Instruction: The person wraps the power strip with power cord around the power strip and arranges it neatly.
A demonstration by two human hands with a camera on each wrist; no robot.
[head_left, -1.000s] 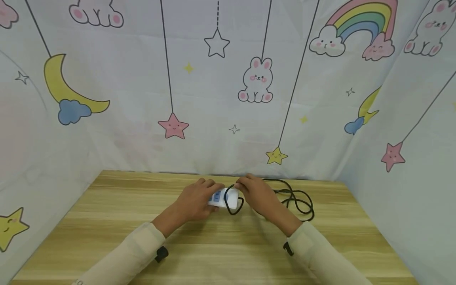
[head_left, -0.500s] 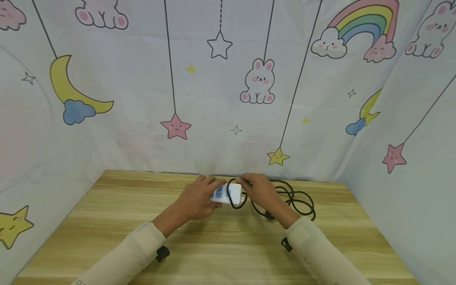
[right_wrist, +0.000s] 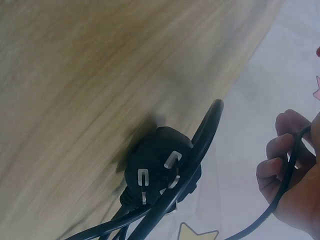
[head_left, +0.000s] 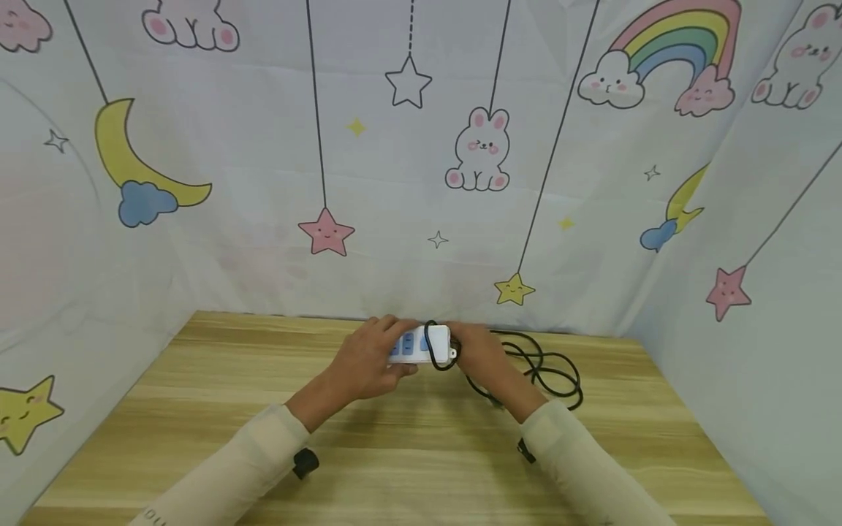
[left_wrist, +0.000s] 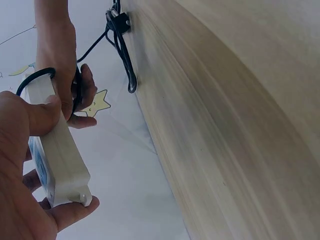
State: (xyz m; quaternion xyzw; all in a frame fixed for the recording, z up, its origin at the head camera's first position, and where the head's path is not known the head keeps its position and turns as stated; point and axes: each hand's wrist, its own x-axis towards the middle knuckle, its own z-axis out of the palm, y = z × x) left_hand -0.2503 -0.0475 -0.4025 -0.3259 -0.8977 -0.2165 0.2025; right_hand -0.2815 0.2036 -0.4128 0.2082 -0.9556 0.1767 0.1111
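My left hand point(head_left: 365, 358) grips a white power strip point(head_left: 441, 342) with blue sockets, held up off the table near its back edge. In the left wrist view, the thumb lies along the strip's side point(left_wrist: 62, 155) and a finger sits under its end. A black power cord point(right_wrist: 287, 182) loops over the strip's right end. At that end my right hand point(head_left: 483, 358) holds the cord, its fingers curled round it in the right wrist view; its fingertips are hidden in the head view. Below hangs or lies a black three-pin plug point(right_wrist: 157, 165), beside a fold of cord.
Loose coils of the cord point(head_left: 582, 394) lie on the wood-grain table point(head_left: 395, 460) to the right of my right hand. A white cloth printed with cartoons point(head_left: 388, 183) rises behind the table and along both sides.
Both hands have lifted the power strip slightly up and away. My right hand has come closer in against the strip's right end, drawing the cord loop round it.
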